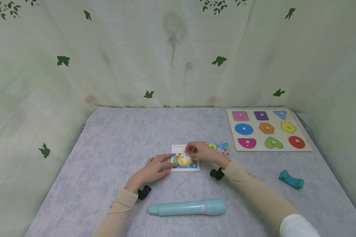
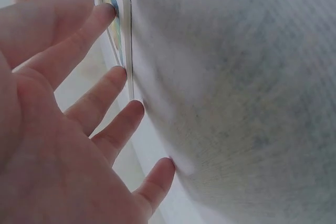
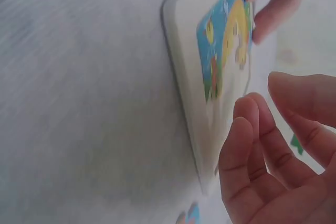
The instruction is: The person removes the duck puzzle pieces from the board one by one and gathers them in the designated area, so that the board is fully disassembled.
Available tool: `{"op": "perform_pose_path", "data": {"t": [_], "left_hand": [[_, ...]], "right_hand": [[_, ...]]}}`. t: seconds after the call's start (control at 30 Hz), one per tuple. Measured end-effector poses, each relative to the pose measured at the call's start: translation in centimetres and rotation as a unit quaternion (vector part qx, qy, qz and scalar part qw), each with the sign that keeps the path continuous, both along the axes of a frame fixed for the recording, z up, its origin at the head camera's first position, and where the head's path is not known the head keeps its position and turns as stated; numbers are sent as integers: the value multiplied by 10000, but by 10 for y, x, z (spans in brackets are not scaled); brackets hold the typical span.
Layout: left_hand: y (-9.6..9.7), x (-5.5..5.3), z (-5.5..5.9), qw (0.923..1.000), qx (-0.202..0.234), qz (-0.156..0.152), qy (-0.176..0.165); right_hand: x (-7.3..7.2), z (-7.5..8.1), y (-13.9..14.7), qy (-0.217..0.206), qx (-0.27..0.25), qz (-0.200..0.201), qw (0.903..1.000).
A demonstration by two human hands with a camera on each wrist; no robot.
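A small jigsaw puzzle board with a white frame lies flat on the table. Its lower part is filled with blue and yellow picture pieces, while bare white shows at the top and centre. My left hand spreads its fingers at the board's left side; in the left wrist view the fingertips touch its edge. Over the board's upper right is my right hand, fingers bent and thumb apart from them, with nothing visible between in the right wrist view. Colourful puzzle pieces lie beside it, partly hidden by that hand.
A wooden shape board with coloured knobbed shapes lies at the back right. A teal arched block sits on the right. In front of the hands lies a thick light-teal pen-shaped object. A leaf-patterned curtain surrounds the table.
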State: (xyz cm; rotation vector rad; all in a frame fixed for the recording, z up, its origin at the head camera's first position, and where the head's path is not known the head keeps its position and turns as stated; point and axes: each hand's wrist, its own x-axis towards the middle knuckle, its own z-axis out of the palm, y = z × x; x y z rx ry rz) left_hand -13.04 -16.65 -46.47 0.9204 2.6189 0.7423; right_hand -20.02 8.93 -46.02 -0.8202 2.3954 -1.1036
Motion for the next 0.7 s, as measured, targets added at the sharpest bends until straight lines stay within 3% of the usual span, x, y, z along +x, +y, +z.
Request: {"op": "perform_pose_path", "data": {"t": [0.37, 0.7], "left_hand": [[0, 1, -1, 9996, 212, 114, -143], [4, 0, 3, 9991, 114, 326, -239]], "right_hand": [[0, -6, -23, 28, -180, 330, 9993], [0, -9, -25, -17, -350, 275, 9990]]}}
